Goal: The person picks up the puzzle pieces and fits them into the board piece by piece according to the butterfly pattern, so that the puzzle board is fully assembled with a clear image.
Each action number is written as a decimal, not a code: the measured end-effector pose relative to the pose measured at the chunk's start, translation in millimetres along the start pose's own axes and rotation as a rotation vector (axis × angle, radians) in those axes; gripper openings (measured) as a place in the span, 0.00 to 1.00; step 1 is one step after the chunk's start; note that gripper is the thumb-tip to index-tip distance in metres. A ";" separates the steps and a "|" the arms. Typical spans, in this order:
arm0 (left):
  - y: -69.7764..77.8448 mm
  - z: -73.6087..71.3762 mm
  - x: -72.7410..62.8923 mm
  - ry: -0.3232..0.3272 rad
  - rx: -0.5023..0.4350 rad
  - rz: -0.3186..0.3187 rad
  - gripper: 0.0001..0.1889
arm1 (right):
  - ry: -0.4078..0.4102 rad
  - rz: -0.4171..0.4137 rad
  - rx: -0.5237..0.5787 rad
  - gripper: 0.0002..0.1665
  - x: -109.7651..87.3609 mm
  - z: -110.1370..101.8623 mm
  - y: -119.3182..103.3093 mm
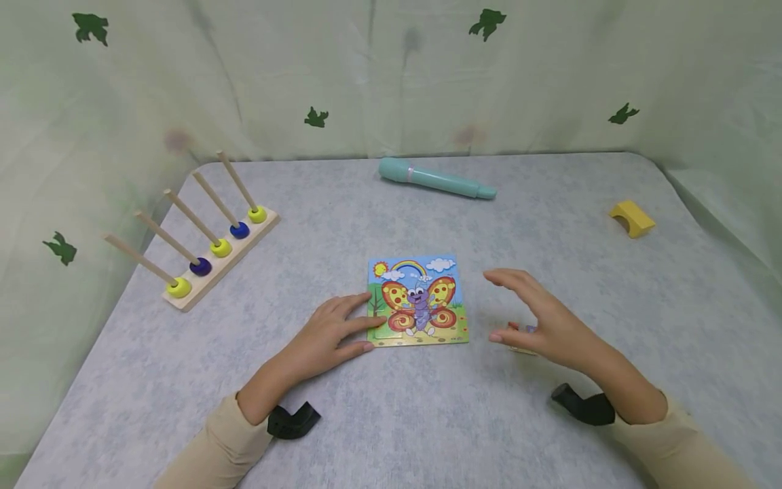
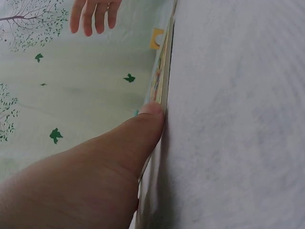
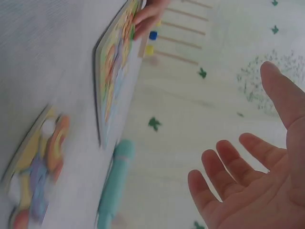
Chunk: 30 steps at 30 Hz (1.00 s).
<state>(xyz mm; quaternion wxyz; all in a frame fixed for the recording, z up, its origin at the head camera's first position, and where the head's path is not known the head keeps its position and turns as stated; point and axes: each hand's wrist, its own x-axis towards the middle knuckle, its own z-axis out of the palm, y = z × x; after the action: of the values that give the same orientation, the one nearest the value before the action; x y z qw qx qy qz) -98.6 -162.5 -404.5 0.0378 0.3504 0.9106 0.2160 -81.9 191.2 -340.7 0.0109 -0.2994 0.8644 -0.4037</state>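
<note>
A square butterfly jigsaw puzzle (image 1: 421, 299) lies flat on the table. My left hand (image 1: 332, 336) rests at its left edge, index and middle fingers on the picture and thumb against the lower left corner. The left wrist view shows the thumb (image 2: 151, 112) touching the board's side. Held above the table to the right, my right hand (image 1: 550, 326) has its fingers apart and holds nothing. Beneath it lies a loose puzzle piece (image 1: 522, 350), mostly hidden by the hand in the head view. The right wrist view shows that piece (image 3: 40, 167) with part of a butterfly printed on it.
At the left stands a wooden peg rack (image 1: 229, 261) with yellow and blue beads on upright pegs. A teal marker-shaped tube (image 1: 436, 180) lies at the back. Toward the right edge is a yellow arch block (image 1: 632, 219). A patterned curtain (image 1: 391, 75) hangs behind the table.
</note>
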 end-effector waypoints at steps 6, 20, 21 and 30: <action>2.4 -1.7 -0.4 -0.012 -0.013 -0.012 0.22 | 0.058 0.063 -0.068 0.49 -27.5 -8.6 13.0; 2.0 -1.1 -1.0 -0.030 -0.009 -0.030 0.22 | -0.082 0.176 -0.135 0.44 -43.0 0.2 54.4; 1.9 -1.1 -0.8 -0.030 -0.010 -0.029 0.22 | -0.099 0.191 -0.140 0.44 -43.6 0.1 55.8; 1.9 -0.9 -0.6 -0.037 -0.012 -0.023 0.22 | -0.147 0.160 -0.209 0.35 -45.2 -0.5 55.9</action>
<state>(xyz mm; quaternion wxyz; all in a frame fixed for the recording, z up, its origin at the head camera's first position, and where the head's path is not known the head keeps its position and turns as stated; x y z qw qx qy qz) -97.2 -162.1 -402.9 0.0589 0.3437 0.9124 0.2144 -73.5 243.1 -389.8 0.0751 -0.2579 0.9196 -0.2865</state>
